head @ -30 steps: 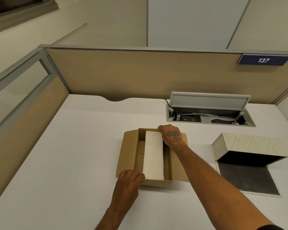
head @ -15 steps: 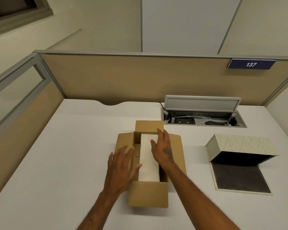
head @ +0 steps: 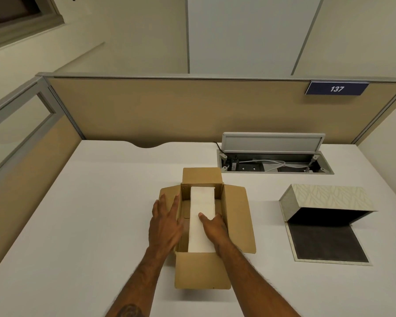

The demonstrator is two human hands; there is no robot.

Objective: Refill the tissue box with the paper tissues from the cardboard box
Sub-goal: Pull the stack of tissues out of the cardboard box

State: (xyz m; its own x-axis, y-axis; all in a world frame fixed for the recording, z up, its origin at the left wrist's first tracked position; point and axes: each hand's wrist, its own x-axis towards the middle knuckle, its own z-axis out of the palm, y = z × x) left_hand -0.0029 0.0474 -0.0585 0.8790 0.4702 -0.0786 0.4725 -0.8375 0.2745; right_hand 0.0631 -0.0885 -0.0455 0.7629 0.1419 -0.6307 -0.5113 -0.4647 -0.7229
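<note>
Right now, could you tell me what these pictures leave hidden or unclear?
- Head view: the right hand reaches into the cardboard box; its fingers are hidden beside the tissue stack.
- The stack's depth is hidden by the box walls.
- The tissue box interior is in dark shadow.
- Both arms are cut off by the bottom edge.

A desk [head: 101, 202] is sitting under a tan partition [head: 169, 110] bearing a sign [head: 336, 88]; cables [head: 274, 164] are lying in an open cable tray [head: 274, 156].

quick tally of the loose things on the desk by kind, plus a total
brown cardboard box, flaps open: 1
white stack of paper tissues inside it: 1
cream patterned tissue box, open and empty: 1
total: 3
</note>
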